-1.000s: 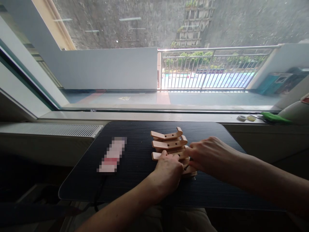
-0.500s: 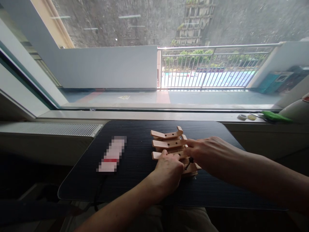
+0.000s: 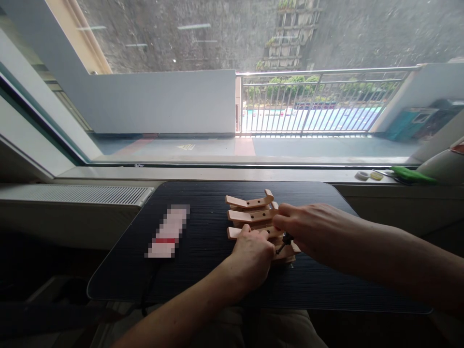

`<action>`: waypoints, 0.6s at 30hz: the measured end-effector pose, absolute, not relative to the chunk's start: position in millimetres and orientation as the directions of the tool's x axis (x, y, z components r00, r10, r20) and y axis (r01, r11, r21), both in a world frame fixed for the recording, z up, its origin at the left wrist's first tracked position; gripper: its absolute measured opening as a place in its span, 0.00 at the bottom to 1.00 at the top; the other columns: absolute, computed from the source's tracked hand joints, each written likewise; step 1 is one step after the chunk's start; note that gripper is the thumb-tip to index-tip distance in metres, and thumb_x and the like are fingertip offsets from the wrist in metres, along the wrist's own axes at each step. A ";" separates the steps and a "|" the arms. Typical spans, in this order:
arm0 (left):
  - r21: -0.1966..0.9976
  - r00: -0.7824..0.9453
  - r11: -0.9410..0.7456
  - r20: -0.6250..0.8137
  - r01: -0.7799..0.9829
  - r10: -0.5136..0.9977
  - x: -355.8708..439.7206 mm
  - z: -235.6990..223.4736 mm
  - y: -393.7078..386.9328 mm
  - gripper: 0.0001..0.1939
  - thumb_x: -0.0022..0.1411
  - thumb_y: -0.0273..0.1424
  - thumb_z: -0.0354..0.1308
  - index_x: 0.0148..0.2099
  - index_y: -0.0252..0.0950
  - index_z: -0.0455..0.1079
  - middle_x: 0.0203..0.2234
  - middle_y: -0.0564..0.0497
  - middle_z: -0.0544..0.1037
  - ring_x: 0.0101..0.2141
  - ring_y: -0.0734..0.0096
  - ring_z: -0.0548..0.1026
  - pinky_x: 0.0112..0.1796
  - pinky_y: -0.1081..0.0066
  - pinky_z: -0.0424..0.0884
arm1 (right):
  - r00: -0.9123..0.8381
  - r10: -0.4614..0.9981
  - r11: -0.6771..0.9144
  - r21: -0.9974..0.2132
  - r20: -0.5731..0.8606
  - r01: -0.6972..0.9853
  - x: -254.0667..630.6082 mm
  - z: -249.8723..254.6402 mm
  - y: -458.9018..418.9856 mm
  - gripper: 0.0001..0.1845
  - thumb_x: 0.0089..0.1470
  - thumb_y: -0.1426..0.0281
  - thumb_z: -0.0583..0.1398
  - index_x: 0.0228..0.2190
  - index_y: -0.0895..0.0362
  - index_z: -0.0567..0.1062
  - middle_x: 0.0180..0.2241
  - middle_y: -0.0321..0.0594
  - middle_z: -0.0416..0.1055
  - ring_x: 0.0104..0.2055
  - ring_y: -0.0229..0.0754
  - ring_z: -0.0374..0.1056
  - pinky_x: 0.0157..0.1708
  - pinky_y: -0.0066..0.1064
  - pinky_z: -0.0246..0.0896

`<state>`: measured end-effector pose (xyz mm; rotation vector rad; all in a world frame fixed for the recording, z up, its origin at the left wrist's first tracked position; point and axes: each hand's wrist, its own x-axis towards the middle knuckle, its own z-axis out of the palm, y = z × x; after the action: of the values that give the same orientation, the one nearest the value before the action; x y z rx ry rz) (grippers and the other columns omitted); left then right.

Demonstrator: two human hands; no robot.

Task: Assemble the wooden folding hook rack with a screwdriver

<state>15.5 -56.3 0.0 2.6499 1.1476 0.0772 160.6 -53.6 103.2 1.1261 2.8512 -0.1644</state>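
On the black table, a wooden rack of curved hook pieces with drilled holes (image 3: 252, 215) stands in front of me. My left hand (image 3: 252, 253) is closed on its near end, with the fingers bent over the nearest hook piece. From the right, my right hand (image 3: 302, 223) reaches over the rack, closed round a small dark screwdriver-like tool (image 3: 285, 240). Its thin metal shaft slants down and left, beside my left fingertips. My fists hide the tool's grip and part of the rack; whether the shaft's tip touches the wood I cannot tell.
The black table (image 3: 195, 280) has rounded corners. A blurred-out pinkish item (image 3: 168, 232) lies on its left side. Behind it, the windowsill (image 3: 253, 174) carries a roll of tape (image 3: 362, 175) and a green cloth-like thing (image 3: 413, 175). A radiator (image 3: 101, 195) stands left.
My right hand and the tool in it have shifted very slightly left. My left hand stays closed on the rack, nearly where it was.
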 end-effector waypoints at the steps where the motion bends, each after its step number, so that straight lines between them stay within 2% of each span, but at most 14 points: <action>1: 0.251 0.684 -0.655 -0.046 0.713 0.728 15.5 -1.1 -56.0 0.09 0.56 0.28 0.52 0.38 0.36 0.72 0.39 0.45 0.74 0.41 0.58 0.71 0.44 0.58 0.58 | -0.750 0.657 0.743 -0.103 -0.082 0.662 160.8 103.1 -53.6 0.18 0.48 0.81 0.56 0.40 0.54 0.75 0.37 0.41 0.75 0.35 0.40 0.72 0.31 0.25 0.61; 5: 0.256 0.682 -0.657 -0.011 0.709 0.731 15.5 -3.9 -55.3 0.08 0.55 0.27 0.52 0.36 0.36 0.72 0.39 0.45 0.74 0.41 0.58 0.71 0.44 0.58 0.59 | -0.788 0.613 0.774 -0.153 -0.062 0.614 162.8 98.8 -51.1 0.14 0.51 0.80 0.55 0.37 0.56 0.77 0.33 0.41 0.76 0.34 0.39 0.72 0.35 0.25 0.62; 8: 0.245 0.689 -0.664 -0.026 0.706 0.724 15.7 -2.3 -55.4 0.09 0.55 0.27 0.52 0.37 0.35 0.72 0.40 0.45 0.74 0.41 0.59 0.71 0.44 0.58 0.59 | -0.765 0.637 0.749 -0.158 -0.098 0.644 162.2 98.1 -49.0 0.14 0.52 0.79 0.54 0.36 0.56 0.77 0.32 0.40 0.76 0.33 0.39 0.71 0.35 0.25 0.62; 11: 0.236 0.692 -0.665 -0.046 0.708 0.720 15.8 0.3 -55.8 0.09 0.57 0.28 0.52 0.39 0.36 0.72 0.39 0.45 0.74 0.41 0.59 0.70 0.45 0.59 0.58 | -0.684 0.697 0.682 -0.097 -0.216 0.725 159.2 101.1 -47.9 0.13 0.51 0.81 0.55 0.33 0.57 0.77 0.30 0.40 0.75 0.32 0.39 0.72 0.32 0.25 0.61; 14: 0.240 0.696 -0.669 -0.043 0.703 0.716 15.4 1.8 -56.3 0.10 0.58 0.29 0.52 0.40 0.37 0.72 0.38 0.45 0.74 0.42 0.59 0.70 0.45 0.59 0.58 | -0.575 0.745 0.615 0.014 -0.338 0.788 156.7 103.3 -47.5 0.11 0.51 0.80 0.55 0.28 0.58 0.76 0.27 0.40 0.75 0.30 0.41 0.72 0.28 0.26 0.58; 18: 0.252 0.694 -0.663 -0.052 0.705 0.718 15.3 1.5 -56.3 0.09 0.58 0.30 0.52 0.40 0.38 0.72 0.38 0.45 0.75 0.42 0.59 0.70 0.45 0.59 0.57 | -0.535 0.769 0.598 0.098 -0.350 0.795 158.2 102.6 -49.4 0.08 0.51 0.76 0.56 0.27 0.58 0.75 0.27 0.40 0.74 0.29 0.44 0.72 0.25 0.28 0.56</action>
<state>15.3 -56.3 1.5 2.6529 1.1358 0.0758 158.2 -49.4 102.6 1.2616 2.4718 -0.1029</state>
